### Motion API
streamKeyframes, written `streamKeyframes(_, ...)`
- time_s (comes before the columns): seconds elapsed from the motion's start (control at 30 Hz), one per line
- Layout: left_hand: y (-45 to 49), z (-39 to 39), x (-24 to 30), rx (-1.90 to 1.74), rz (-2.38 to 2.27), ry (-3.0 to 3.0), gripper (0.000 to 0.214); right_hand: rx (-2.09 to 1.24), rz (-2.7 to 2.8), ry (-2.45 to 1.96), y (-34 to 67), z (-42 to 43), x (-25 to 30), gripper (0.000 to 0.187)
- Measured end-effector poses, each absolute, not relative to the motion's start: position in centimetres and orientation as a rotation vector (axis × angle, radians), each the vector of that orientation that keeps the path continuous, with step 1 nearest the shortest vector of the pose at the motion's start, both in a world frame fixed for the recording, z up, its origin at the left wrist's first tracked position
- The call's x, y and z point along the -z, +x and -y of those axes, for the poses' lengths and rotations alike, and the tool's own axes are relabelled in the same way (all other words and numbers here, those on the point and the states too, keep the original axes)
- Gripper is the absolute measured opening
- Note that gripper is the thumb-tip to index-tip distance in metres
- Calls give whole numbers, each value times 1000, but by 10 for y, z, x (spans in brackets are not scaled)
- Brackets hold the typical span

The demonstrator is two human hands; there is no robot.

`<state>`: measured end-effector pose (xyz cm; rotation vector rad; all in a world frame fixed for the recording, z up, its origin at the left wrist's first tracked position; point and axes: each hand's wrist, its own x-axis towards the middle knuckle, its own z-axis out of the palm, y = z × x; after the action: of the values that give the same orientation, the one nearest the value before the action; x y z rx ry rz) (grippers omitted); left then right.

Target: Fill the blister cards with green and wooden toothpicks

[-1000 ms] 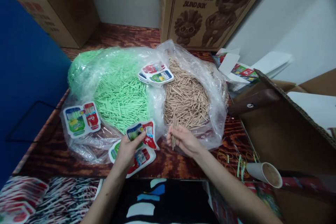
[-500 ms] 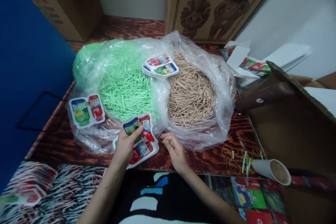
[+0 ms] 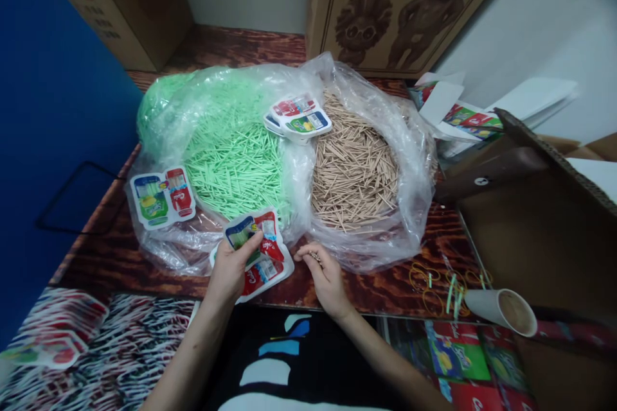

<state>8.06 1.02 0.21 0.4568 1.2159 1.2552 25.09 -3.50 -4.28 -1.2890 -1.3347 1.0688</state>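
Observation:
My left hand point(image 3: 232, 270) pinches a printed drink-shaped packet point(image 3: 270, 241), red on one side and green on the other, its thumb across the front. Under it lies another such packet point(image 3: 270, 276) on the table. Close by on the right, my right hand point(image 3: 325, 279) is closed around a small bunch of brown sticks point(image 3: 315, 257), ends showing between the fingers. Behind the hands, a clear plastic bag holds a heap of light green sticks point(image 3: 236, 173). Beside it, an open bag holds brown sticks point(image 3: 354, 170).
Packets lie on the green bag's left edge point(image 3: 164, 198) and between the bags point(image 3: 299, 117). At right are a paper cup point(image 3: 501, 311) on its side, yellow rubber bands point(image 3: 434, 298) and an open carton point(image 3: 530, 231). Many packets point(image 3: 139, 353) fill the lower left.
The view has shifted slightly. Both hands keep their grip and stay nearly in place; the right fingers have turned a little around the brown sticks.

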Motion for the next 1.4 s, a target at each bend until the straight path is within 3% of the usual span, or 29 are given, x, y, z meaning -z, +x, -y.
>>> streamKeyframes(1.4, 73, -8, 18, -986, -1288, 895, 32, -1190, 1503, -1307, 263, -3, 24, 20)
